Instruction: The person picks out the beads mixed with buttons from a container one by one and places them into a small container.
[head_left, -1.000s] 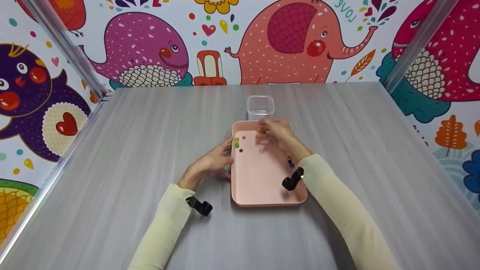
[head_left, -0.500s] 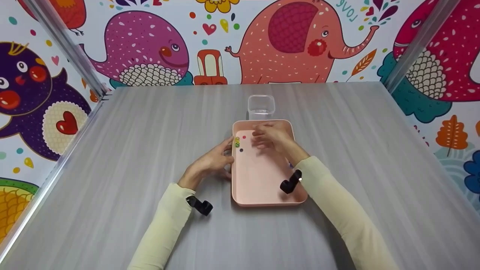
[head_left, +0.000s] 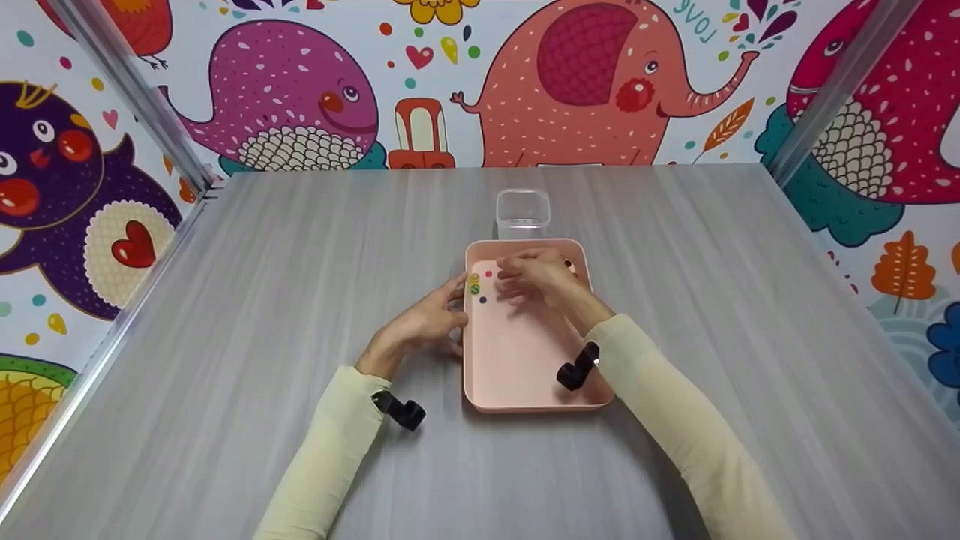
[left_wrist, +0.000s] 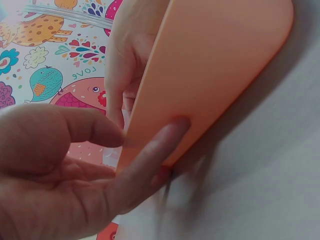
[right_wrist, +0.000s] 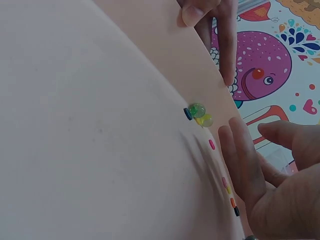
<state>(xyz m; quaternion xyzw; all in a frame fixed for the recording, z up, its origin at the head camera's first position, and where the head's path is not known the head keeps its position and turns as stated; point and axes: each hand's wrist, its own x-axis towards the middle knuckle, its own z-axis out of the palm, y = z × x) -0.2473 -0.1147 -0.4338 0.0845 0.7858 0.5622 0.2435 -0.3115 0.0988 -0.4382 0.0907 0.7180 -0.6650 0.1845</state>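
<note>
A pink rectangular tray [head_left: 525, 360] lies on the table. My left hand [head_left: 427, 319] grips its left wall, with fingers along the outside and the thumb at the rim. My right hand [head_left: 544, 274] hovers over the far part of the tray, fingers loosely bent, thumb apart, nothing showing between them. Near the left wall lie a green marble [right_wrist: 198, 110], a yellow marble [right_wrist: 206, 120], a dark blue disc [right_wrist: 187, 114] and a pink disc [right_wrist: 212, 144]. Several more small coloured discs, including an orange one [right_wrist: 233, 202], line up by the right hand, which hides them in the head view.
A clear plastic box [head_left: 523, 208] stands just behind the tray's far edge. The grey table [head_left: 300, 247] runs back to walls printed with cartoon animals. Black cameras are strapped on both sleeves.
My right hand has drawn back from the tray's far edge, slightly nearer and to the left. A dark disc now shows beyond its knuckles. The left hand keeps its place on the tray.
</note>
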